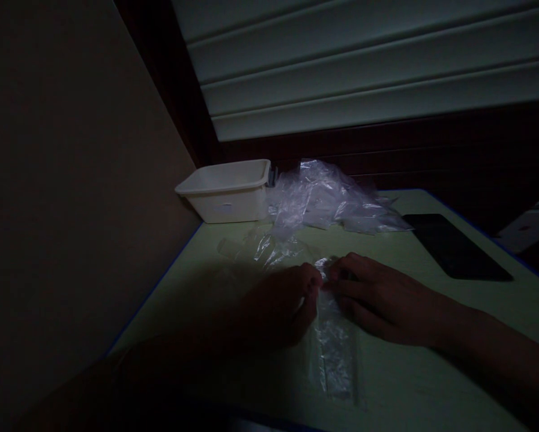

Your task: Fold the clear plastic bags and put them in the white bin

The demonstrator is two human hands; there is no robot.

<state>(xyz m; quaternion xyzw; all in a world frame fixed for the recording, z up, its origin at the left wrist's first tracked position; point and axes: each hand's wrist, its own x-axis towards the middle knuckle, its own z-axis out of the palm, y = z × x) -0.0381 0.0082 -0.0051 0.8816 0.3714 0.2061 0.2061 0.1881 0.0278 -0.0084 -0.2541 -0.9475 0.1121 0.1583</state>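
White tub (233, 209) on the tabletop (409, 378). Left hand (292, 300) right of tub, nearer camera; thumb and index pinching bag's far end. Bag (339, 360) lies flat, nearer camera than tub and to its right: clear, long, narrow, wrinkled, shiny. Plastic pile (317, 195) just right of tub. Right hand (384, 300) further right, fingers bent at bag; can't tell if pinching. Black slab (458, 246) well right of tub.

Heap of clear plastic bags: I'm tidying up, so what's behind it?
Behind the heap of crumpled clear plastic bags, dark reddish-brown panelling shows above it. The heap covers anything low behind it, including part of the pale green tabletop.
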